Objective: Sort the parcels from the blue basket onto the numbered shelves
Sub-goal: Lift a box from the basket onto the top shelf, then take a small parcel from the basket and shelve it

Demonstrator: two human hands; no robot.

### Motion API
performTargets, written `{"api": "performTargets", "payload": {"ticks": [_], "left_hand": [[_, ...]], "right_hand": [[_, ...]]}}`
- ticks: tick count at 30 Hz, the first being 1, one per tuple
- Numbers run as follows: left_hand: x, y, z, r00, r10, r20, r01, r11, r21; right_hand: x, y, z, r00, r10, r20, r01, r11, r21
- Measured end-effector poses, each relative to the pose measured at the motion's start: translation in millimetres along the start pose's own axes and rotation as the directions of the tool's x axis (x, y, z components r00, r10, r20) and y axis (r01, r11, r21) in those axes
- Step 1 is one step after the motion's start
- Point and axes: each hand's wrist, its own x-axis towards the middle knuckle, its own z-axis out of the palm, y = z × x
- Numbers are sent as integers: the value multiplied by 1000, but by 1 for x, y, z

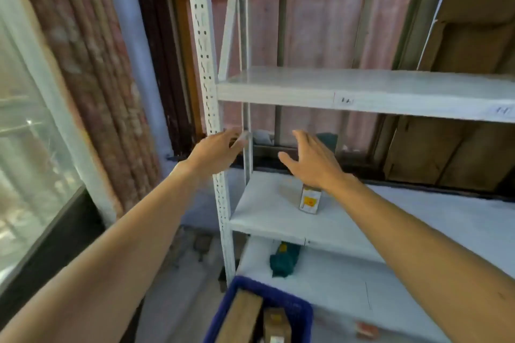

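Note:
A blue basket (292, 308) sits at the bottom centre with brown cardboard parcels (241, 317) standing in it. A small white and yellow box (310, 200) stands upright on the middle white shelf (267, 211). My right hand (312, 160) hovers just above and behind that box, fingers spread, holding nothing. My left hand (216, 152) reaches to the perforated white upright (204, 58) at the shelf's left front corner, fingers relaxed and empty. The upper shelf (278, 86) carries blurred number labels (345, 100) on its front edge.
A teal parcel (284, 259) lies on the lower shelf, and a small reddish item (366, 328) lies further right there. Flattened cardboard (468, 36) leans behind the rack at right. A window (25, 147) and a curtain (92, 64) fill the left side.

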Motion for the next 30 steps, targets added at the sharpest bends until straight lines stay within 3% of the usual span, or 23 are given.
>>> {"api": "performTargets", "payload": {"ticks": [8,15,19,30], "left_hand": [[-121,-82,172,921,-236,311,260,965,-39],[-223,-119,312,766,-386,514,477,878,-51],[-278,-138,390,671,-431,603,559,828,-30],[-363,-165,534,456,-524,720,759,651,-6]], "right_hand": [[-106,24,183,931,79,355,-75,997,-27],[-210,72,322,794,101,599,-58,994,-91],[-253,97,385,707,159,689,-108,987,-117],[-304,135,523,556,139,820,-27,988,-149]]}}
